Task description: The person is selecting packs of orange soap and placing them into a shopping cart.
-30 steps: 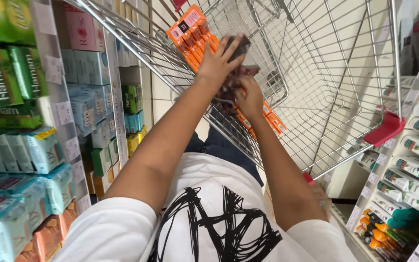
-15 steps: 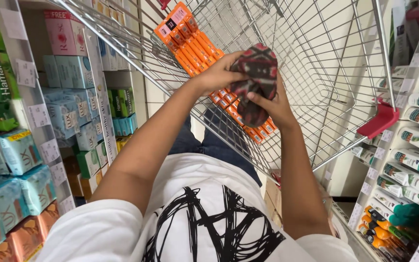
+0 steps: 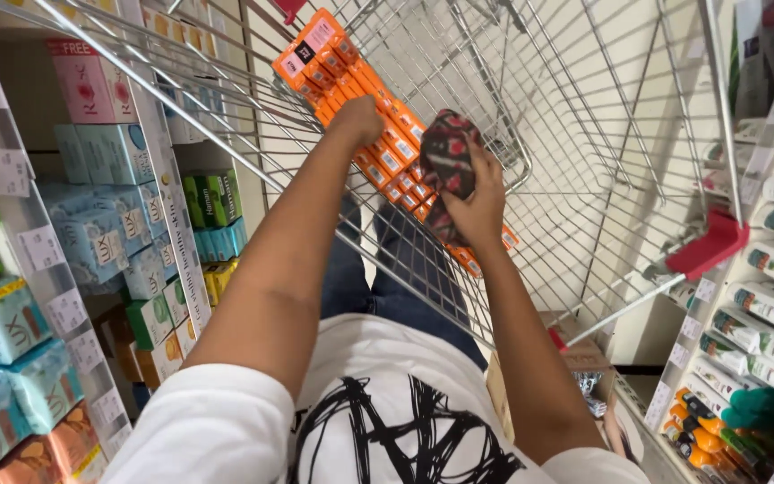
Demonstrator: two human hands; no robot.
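Both my arms reach into a wire shopping cart [image 3: 584, 152]. My right hand [image 3: 477, 202] grips a dark, red-patterned pouch [image 3: 445, 161], held upright above the cart's contents. My left hand [image 3: 360, 116] rests with curled fingers on a long row of orange packs [image 3: 333, 67] lying diagonally in the cart; whether it grips one I cannot tell. The orange row runs from the cart's upper left down under the pouch and my right hand.
Shelves of boxed soap in pink, blue and green [image 3: 109, 215] stand close on the left. A rack of tubes and bottles [image 3: 772, 305] lines the right. The cart's red handle piece [image 3: 709, 251] juts out at the right. A cardboard box [image 3: 575, 358] sits on the floor below.
My right hand has lifted the dark pouch up and turned it upright. My left hand has let go of the pouch and moved onto the orange packs.
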